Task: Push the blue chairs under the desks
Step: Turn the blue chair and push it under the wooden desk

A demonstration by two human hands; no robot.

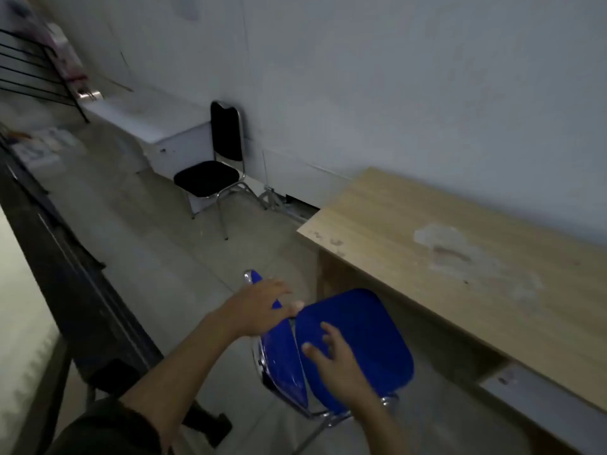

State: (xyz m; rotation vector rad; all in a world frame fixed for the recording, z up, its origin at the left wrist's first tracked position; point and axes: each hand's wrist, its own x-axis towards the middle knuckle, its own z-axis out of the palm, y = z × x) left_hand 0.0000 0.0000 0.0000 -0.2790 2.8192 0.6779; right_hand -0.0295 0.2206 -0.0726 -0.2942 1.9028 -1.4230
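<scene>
A blue chair (368, 336) with a chrome frame stands in front of a light wooden desk (460, 257), its seat facing the desk's opening and partly at the desk's front edge. My left hand (259, 307) grips the top of the chair's blue backrest. My right hand (335, 356) hovers with fingers spread over the rear of the seat; whether it touches the seat I cannot tell.
A black chair (213, 172) with chrome legs stands farther back by a white low cabinet (170, 139) along the wall. A dark long unit (82, 290) runs along the left. Tiled floor lies between them. A grey drawer front (538, 399) shows under the desk at right.
</scene>
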